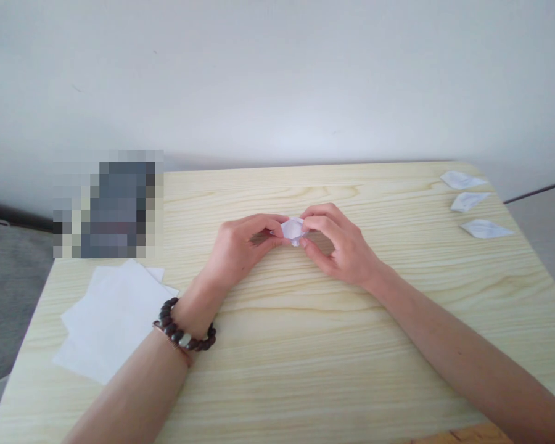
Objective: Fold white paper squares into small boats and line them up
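A small folded piece of white paper (pixel 292 229) is pinched between the fingertips of both hands, just above the light wooden table (pixel 305 345). My left hand (pixel 240 246) grips its left side; a dark bead bracelet (pixel 185 336) circles that wrist. My right hand (pixel 337 243) grips the paper's right side, fingers curled over it. Most of the paper is hidden by the fingers.
A loose stack of white paper sheets (pixel 111 320) lies at the near left of the table. Three folded white paper shapes (pixel 469 201) sit in a row at the far right edge. A blurred dark object (pixel 115 206) stands at the far left. A white wall is behind.
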`<state>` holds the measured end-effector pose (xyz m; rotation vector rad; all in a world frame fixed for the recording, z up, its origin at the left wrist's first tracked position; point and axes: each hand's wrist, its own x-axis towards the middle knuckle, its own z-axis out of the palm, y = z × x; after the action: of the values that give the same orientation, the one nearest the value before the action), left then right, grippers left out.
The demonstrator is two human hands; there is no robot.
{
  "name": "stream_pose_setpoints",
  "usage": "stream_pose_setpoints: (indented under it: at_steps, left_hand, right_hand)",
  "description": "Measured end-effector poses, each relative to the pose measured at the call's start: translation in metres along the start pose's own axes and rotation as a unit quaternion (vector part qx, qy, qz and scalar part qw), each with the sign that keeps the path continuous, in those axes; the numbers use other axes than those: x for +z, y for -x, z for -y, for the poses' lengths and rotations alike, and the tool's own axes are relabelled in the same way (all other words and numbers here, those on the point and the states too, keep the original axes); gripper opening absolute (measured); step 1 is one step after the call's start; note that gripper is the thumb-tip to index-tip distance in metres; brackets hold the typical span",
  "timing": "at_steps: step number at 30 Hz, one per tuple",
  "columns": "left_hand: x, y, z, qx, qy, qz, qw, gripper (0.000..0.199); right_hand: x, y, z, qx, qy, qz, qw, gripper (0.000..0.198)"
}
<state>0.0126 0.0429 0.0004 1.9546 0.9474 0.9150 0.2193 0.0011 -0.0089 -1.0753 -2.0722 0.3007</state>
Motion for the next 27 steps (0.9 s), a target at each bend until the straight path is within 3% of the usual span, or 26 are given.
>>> stream_pose_setpoints:
  at_steps: [3,7,13,22,27]
  left_hand:
    - [-0.001,0.0,-0.002,-0.016,-0.003,-0.008,1.0,0.014]
    - [-0.003,0.0,0.001,-0.025,0.003,-0.023,0.999,0.011]
    - [-0.005,0.0,0.004,-0.024,0.011,0.006,1.0,0.011]
    - [-0.01,-0.003,-0.002,0.083,-0.105,0.034,0.99,0.01]
    - [-0.018,-0.009,-0.007,0.096,-0.125,0.092,0.983,0.013]
  right_hand:
    - [-0.005,0.0,-0.003,0.009,0.019,0.006,1.0,0.012]
    - [-0.01,0.0,-0.009,-0.018,0.032,0.037,0.999,0.011]
    - [-0.01,-0.001,-0.013,-0.038,0.027,0.036,0.998,0.007]
    - [-0.003,-0.002,-0.001,-0.051,0.073,0.031,0.996,0.01]
    - [-0.001,-0.002,0.004,-0.044,0.084,0.013,0.995,0.011]
